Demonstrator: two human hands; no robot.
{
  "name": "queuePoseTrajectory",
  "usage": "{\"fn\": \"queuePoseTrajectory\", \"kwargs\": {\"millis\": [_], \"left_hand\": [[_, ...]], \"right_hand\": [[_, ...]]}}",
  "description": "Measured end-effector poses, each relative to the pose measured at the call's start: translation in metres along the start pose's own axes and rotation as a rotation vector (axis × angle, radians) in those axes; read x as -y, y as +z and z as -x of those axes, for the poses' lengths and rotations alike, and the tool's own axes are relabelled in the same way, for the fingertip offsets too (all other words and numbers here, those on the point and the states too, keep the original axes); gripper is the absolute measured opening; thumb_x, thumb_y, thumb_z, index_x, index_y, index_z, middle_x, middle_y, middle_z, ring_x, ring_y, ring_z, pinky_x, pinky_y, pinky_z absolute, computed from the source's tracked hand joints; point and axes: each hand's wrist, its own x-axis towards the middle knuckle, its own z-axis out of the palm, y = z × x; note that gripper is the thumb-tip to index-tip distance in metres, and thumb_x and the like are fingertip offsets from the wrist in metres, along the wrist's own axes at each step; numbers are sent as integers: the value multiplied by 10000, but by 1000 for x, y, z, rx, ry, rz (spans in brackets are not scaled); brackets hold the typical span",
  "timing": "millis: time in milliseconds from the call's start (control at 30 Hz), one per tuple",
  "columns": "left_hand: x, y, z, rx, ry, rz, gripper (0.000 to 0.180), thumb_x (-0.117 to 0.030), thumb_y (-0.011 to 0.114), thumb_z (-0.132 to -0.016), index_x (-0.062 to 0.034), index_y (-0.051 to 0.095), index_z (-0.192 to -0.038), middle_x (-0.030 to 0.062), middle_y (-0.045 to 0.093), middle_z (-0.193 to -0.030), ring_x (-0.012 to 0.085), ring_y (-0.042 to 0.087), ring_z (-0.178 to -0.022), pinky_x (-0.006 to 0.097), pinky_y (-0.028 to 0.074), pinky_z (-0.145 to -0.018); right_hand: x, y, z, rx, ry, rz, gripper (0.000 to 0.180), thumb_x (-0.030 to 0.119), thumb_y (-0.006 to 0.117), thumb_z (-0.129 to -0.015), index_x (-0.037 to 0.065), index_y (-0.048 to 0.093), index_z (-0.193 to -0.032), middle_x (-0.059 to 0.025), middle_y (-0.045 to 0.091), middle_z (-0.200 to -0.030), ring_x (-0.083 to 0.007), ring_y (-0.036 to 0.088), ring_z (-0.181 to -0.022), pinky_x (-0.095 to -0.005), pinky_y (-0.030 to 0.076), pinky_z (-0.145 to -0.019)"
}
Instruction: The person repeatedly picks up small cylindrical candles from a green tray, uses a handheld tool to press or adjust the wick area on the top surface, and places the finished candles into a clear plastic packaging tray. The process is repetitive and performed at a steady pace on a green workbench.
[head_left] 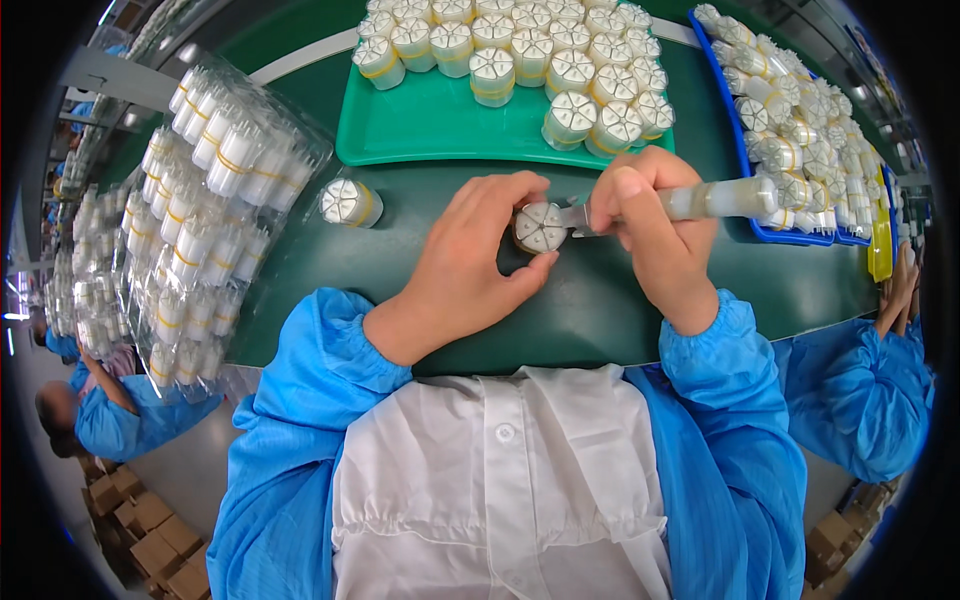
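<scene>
My left hand curves its thumb and forefinger round a small bundle of white wedge-topped pieces, which stands upright on the dark green table. In my right hand is a hand tool with a metal tip and a thick, pale, translucent handle; its kind cannot be made out. The metal tip meets the right edge of the bundle. Left of my left hand, a similar bundle with a yellow band leans on the table by itself.
Beyond my hands lies a green tray with many upright bundles. Blue trays heaped with more stand at the right, beside a yellow bin. Clear plastic packs of bundles are stacked at the left. Co-workers in blue sleeves sit on both sides.
</scene>
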Motion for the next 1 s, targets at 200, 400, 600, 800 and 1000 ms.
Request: {"fn": "queuePoseTrajectory", "kwargs": {"millis": [200, 400, 600, 800, 1000], "left_hand": [[-1, 2, 0, 16, -4, 26, 651, -33, 813, -694, -25, 519, -1275, 128, 615, -1098, 259, 619, -980, 340, 521, -809], [5, 5, 1, 28, -35, -56, 656, -39, 815, -705, -10, 510, -1286, 127, 620, -1088, 246, 624, -948, 339, 525, -821], [0, 6, 3, 10, -31, 101, 661, -17, 773, -720, -6, 475, -1310, 146, 636, -1147, 276, 632, -1046, 363, 525, -875], [0, 4, 0, 55, -26, 37, 692, -4, 772, -717, -5, 463, -1335, 162, 628, -1195, 277, 628, -1083, 358, 517, -909], [1, 3, 2, 75, -31, 8, 685, 2, 752, -736, -9, 449, -1351, 167, 593, -1240, 281, 603, -1095, 355, 504, -908]], "right_hand": [[-10, -2, 1, 23, 22, 113, 227, 103, 596, -973, 36, 554, -760, -7, 584, -678, -50, 511, -620, -233, 413, -559], [-2, 1, 0, -21, 51, -5, 237, 114, 592, -975, 36, 551, -755, -4, 583, -675, -51, 512, -621, -231, 413, -555], [1, -5, -1, 10, 33, 57, 236, 118, 590, -974, 39, 557, -754, -5, 586, -686, -53, 514, -626, -231, 403, -549], [-13, -5, 0, 53, -13, 127, 230, 109, 588, -972, 42, 562, -754, -6, 587, -685, -53, 509, -623, -234, 398, -546], [1, -6, -3, 14, 25, 4, 237, 103, 576, -976, 41, 554, -748, -8, 588, -689, -57, 505, -616, -244, 403, -551]]}}
